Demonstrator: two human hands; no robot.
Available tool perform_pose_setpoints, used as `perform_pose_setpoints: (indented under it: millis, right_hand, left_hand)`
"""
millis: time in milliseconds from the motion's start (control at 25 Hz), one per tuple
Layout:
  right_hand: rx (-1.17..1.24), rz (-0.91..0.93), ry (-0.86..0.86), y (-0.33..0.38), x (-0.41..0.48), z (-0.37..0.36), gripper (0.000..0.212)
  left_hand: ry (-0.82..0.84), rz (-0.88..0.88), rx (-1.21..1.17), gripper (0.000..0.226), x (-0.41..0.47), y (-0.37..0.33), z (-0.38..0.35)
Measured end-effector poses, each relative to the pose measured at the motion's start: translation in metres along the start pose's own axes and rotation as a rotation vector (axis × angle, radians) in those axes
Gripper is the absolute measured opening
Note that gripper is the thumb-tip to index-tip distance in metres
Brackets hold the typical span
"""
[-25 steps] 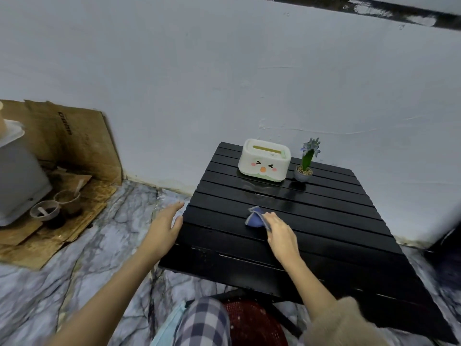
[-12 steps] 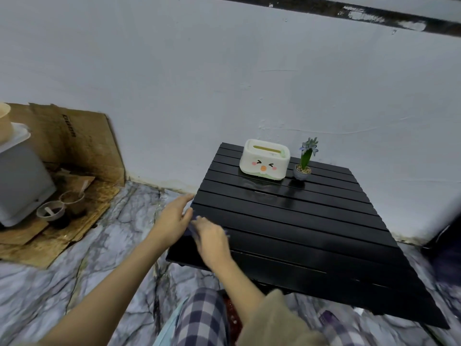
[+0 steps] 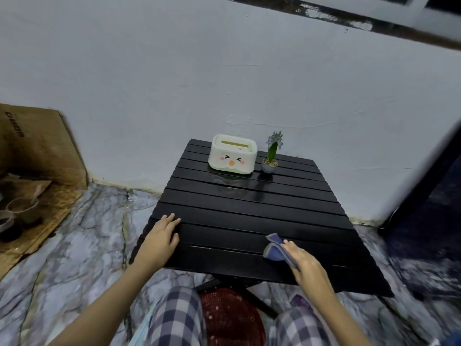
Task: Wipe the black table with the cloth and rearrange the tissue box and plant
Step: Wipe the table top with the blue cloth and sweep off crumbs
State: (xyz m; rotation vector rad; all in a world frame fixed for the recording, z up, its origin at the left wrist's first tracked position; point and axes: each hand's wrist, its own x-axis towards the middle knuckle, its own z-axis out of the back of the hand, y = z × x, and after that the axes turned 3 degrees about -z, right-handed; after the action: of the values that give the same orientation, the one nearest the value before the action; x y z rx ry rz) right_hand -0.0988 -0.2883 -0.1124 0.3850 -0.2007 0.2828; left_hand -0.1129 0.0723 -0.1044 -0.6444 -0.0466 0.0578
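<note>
A low black slatted table (image 3: pixel 249 211) stands against the white wall. At its far edge sits a cream tissue box (image 3: pixel 232 155) with a cartoon face, and just right of it a small potted plant (image 3: pixel 271 156) with a blue flower. My right hand (image 3: pixel 305 264) presses a blue cloth (image 3: pixel 274 248) flat on the near right part of the table. My left hand (image 3: pixel 162 237) rests flat on the table's near left corner, fingers apart, holding nothing.
Cardboard (image 3: pixel 37 151) leans on the wall at the left, with cups (image 3: pixel 22 208) on a sheet on the marble floor. A red basket (image 3: pixel 229 318) sits under the table between my knees. A dark door edge (image 3: pixel 424 196) stands at the right.
My right hand has swept the cloth from the table's near left corner across to the near right. My left hand has settled flat on the left corner.
</note>
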Motion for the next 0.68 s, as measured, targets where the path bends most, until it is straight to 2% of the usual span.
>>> perform_pose_setpoints:
  millis: [120, 200, 280, 400, 560, 680]
  right_hand:
    - [0.010, -0.321, -0.047, -0.060, -0.020, 0.043, 0.051]
    - [0.029, -0.469, -0.098, -0.063, -0.020, 0.049, 0.044]
    - [-0.011, -0.528, -0.157, -0.047, -0.009, 0.037, 0.039]
    - [-0.073, -0.415, -0.140, -0.002, 0.022, 0.003, 0.040]
    - [0.010, -0.118, -0.029, 0.074, 0.049, -0.037, 0.042]
    - [0.007, 0.163, 0.038, 0.060, 0.030, -0.024, 0.043]
  left_hand:
    - [-0.072, -0.035, 0.078, 0.046, 0.001, 0.000, -0.006]
    - [-0.080, -0.047, 0.080, 0.046, 0.002, 0.000, -0.006]
    - [-0.076, -0.047, 0.075, 0.046, 0.001, -0.002, -0.007]
    - [-0.089, -0.044, 0.062, 0.045, 0.000, -0.004, -0.007]
    - [-0.089, -0.037, 0.043, 0.044, -0.003, -0.001, -0.005]
    - [-0.089, -0.031, 0.038, 0.044, -0.005, 0.000, -0.005]
